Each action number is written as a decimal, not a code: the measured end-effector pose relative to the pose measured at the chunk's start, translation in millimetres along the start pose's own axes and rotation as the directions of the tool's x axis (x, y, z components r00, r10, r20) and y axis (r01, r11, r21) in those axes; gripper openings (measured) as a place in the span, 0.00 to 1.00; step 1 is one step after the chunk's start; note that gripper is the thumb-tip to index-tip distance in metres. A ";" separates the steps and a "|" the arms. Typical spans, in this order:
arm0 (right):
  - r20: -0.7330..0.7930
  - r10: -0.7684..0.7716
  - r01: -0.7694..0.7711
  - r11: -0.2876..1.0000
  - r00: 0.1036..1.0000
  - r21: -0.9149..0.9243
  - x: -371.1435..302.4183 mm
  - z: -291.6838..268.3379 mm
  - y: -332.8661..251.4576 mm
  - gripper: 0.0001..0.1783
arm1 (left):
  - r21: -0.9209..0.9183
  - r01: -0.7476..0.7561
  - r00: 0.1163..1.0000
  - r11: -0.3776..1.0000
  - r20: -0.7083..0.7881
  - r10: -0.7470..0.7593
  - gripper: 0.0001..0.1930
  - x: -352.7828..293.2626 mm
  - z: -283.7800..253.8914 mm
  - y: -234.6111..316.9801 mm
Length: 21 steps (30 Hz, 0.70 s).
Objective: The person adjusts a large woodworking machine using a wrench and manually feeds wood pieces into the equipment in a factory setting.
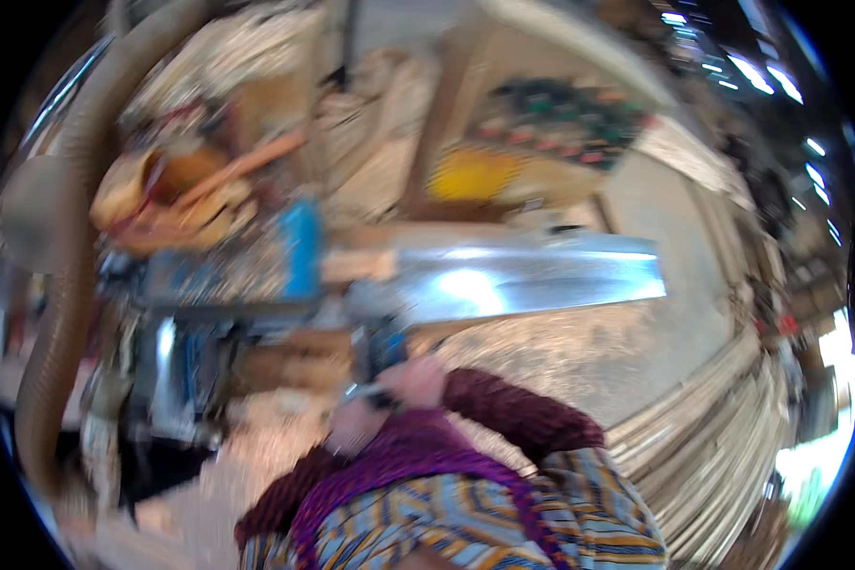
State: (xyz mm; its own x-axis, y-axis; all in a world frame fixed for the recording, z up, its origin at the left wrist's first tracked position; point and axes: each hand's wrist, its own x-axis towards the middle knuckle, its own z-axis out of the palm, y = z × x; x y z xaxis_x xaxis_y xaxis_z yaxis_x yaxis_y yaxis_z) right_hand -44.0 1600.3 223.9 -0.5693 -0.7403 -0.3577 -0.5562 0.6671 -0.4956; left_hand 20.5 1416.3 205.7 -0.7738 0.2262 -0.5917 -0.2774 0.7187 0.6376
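Note:
My left hand (353,427) and my right hand (414,382) are close together in front of my body, both smeared by motion. A small dark item with a bright glint (378,397) shows between them; its kind is too blurred to make out, and I cannot tell which hand touches it. Just beyond the hands is a dark blue machine part (380,347). Behind that, a long shiny metal plate (532,280) runs to the right from a blue-ended machine bed (301,249) strewn with wood chips. The fingers of both hands are not clear.
A thick ribbed hose (76,190) curves down the left side. Stacked wood strips (703,446) lie at the right. A control panel with a yellow label (475,174) stands at the back. Orange-yellow gear (180,195) rests at the upper left. Wood shavings (560,351) cover the floor.

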 end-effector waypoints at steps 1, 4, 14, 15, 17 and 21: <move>0.070 0.031 -0.024 0.994 0.997 -0.103 -0.8 -1.7 0.1 0.10 | -0.070 -0.096 0.995 0.993 -0.001 0.097 0.23 -0.9 -2.0 0.5; -0.025 0.209 -0.211 0.972 0.978 -0.106 -6.4 0.9 -14.0 0.12 | 0.066 0.073 0.996 0.995 -0.060 -0.069 0.26 0.4 -1.6 7.3; -0.050 0.170 -0.174 0.982 0.984 -0.072 -7.5 -12.8 -18.0 0.16 | 0.120 0.264 0.960 0.957 -0.132 -0.248 0.34 -1.7 -2.0 14.3; -0.003 0.144 -0.143 0.983 0.990 -0.111 -4.7 -16.9 -15.7 0.16 | 0.134 0.236 0.970 0.963 -0.099 -0.224 0.33 -3.4 -5.0 18.1; 0.031 0.083 -0.079 0.989 0.996 -0.128 3.5 -22.1 -15.2 0.18 | 0.174 0.182 0.983 0.968 -0.063 -0.174 0.31 -6.5 -11.6 25.3; 0.077 0.101 -0.089 0.985 0.992 -0.146 8.9 -20.3 -21.6 0.16 | 0.190 0.171 0.984 0.967 -0.078 -0.159 0.26 -14.9 -15.4 31.4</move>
State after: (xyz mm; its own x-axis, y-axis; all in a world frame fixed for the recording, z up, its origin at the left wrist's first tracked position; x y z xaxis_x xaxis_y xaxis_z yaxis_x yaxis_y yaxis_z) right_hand -49.3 1581.0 247.5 -0.5741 -0.6735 -0.4657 -0.5857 0.7352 -0.3413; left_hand 14.5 1425.5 242.2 -0.7617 0.0570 -0.6454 -0.2927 0.8584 0.4212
